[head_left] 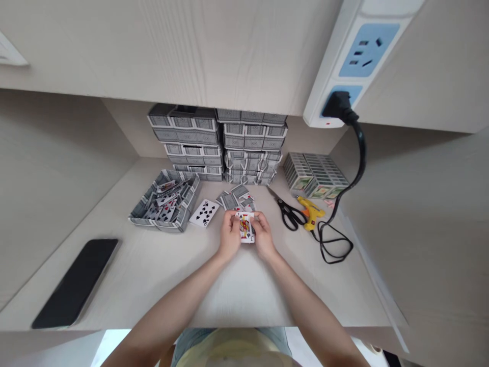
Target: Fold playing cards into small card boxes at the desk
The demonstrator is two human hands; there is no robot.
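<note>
Between my two hands is a jack of spades playing card (246, 227), face up, just above the desk. My left hand (231, 233) is closed on its left edge, thumb on the face. On the right edge, my right hand (263, 234) grips it the same way. Whether more cards lie beneath it, I cannot tell. Just beyond my fingers several loose cards (231, 200) are scattered, some back up. A spade card (205, 212) rests face up to the left of my left hand.
A box made of cards (178, 228) holds loose cards. Similar boxes (252, 142) are stacked behind. At right are black scissors (292, 214), a yellow glue gun (311, 211) with its cord, and card packs (315, 173). A phone (76, 283) lies left; a power strip (351, 66) hangs above.
</note>
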